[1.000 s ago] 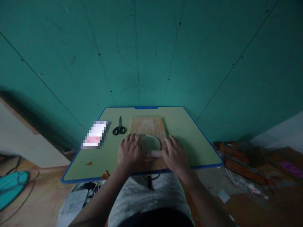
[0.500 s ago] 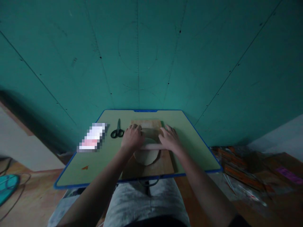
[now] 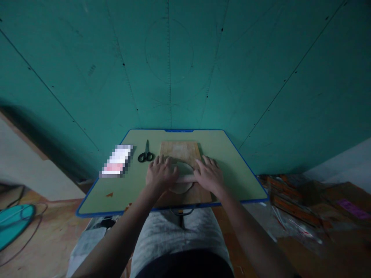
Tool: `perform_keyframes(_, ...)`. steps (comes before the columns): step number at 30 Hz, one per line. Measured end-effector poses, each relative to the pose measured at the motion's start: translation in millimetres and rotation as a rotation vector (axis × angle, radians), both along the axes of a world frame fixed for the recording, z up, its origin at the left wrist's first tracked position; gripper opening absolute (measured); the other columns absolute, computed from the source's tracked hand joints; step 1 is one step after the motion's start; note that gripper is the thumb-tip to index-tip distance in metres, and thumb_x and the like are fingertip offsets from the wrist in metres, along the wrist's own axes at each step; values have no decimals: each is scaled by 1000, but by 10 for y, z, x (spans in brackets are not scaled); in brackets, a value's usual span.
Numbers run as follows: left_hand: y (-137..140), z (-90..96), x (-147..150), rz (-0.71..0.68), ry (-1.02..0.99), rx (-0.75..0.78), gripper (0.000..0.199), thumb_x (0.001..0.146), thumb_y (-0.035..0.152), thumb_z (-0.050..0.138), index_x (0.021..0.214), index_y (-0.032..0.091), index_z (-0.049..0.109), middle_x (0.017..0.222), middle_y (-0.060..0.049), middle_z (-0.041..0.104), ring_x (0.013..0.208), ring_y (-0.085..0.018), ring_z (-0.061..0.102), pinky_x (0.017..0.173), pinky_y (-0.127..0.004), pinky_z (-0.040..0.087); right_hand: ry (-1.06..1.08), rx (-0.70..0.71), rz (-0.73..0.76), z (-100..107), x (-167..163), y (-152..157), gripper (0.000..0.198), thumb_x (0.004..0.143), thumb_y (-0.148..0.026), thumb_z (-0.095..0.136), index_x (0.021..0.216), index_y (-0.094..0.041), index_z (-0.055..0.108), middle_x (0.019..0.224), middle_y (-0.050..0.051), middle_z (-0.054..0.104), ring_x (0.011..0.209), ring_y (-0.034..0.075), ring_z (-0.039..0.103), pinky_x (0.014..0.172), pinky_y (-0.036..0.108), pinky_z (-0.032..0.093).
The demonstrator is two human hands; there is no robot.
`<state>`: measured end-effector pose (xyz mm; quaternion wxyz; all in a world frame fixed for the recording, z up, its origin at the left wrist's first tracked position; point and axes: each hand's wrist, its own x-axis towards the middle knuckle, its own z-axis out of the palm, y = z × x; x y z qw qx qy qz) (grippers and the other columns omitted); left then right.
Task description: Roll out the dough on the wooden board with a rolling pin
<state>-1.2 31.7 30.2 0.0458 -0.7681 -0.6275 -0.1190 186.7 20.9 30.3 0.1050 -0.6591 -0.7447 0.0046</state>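
Observation:
A pale rolling pin (image 3: 186, 178) lies crosswise on a flat, roundish sheet of what looks like dough (image 3: 183, 169). Under the sheet is a wooden board (image 3: 181, 148). My left hand (image 3: 162, 172) rests over the pin's left end, palm down, its fingers reaching forward past the pin. Over the right end lies my right hand (image 3: 209, 173), thumb angled inward and fingers bent forward. Both pin ends are hidden beneath my hands. Black-handled scissors (image 3: 146, 152) lie to the left of the board, points away from me.
The board sits on a pale green table (image 3: 237, 170) with a blue rim, against a green wall (image 3: 179, 69). A pixelated item (image 3: 117, 161) and a small orange-brown scrap (image 3: 109, 194) lie at left. Boxes and plastic (image 3: 298, 204) clutter the floor at right.
The pin and both hands have moved a little toward me over the sheet, baring more of its far part. My left fingers look more stretched out. The view has tilted slightly downward.

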Motion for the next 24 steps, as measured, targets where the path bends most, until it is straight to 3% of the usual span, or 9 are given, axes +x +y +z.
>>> perform_keyframes(7,-376,-45,-51,-9,21,52,49,97,38,42,137,13,56,144,-20,55,136,-35,49,106,-48,44,-27,86,87,-20,-34,-303,37,98,-24,39,124,-18,65,130,14,65,116,27,59,101,42,42)
perform_keyframes(16,-893,-269,-216,-85,-10,137,52,98,42,44,139,10,55,144,-19,56,138,-37,47,110,-52,42,82,207,192,-238,-50,-734,45,99,-29,40,137,-13,57,136,13,63,135,29,48,118,49,27)
perform_keyframes(24,-820,-168,-197,-91,-20,66,51,97,43,48,137,13,57,143,-18,58,135,-37,51,106,-51,45,40,192,190,-215,-81,-625,45,100,-32,41,135,-11,60,140,16,60,134,30,50,117,49,28)
